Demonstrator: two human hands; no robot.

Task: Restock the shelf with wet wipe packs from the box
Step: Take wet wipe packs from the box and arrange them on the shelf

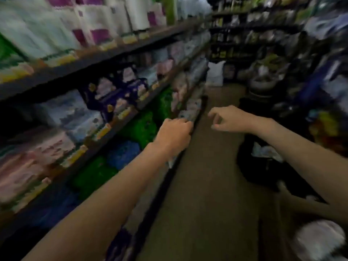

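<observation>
Pale plastic pack (pixel 186 114) sits at the lower shelf (pixel 180 157) edge, the left hand (pixel 174 133) curled over it, likely pushing it in among its neighbours. Blur hides whether those fingers truly clamp it. The right hand (pixel 225 118) hovers over the aisle floor (pixel 203 185), fingers loosely bent, empty. Dark box (pixel 263 166), if it is one, lies right.

Dark multi-tier store shelf unit (pixel 79 63) runs along the left, frame heavily blurred. Top tier: white paper rolls with purple patches (pixel 94 25). Next tier: dark purple packs (pixel 120 91), pale blue-grey packs (pixel 71 112) beside them, pink packs (pixel 33 159) nearest. Lower tier: bright green packs (pixel 139 127), blue pack (pixel 122 153) between greens. Yellow price tags (pixel 62 59) line the shelf edges. Brown aisle floor (pixel 203 185) carries a white sack (pixel 215 73) at the far end.
</observation>
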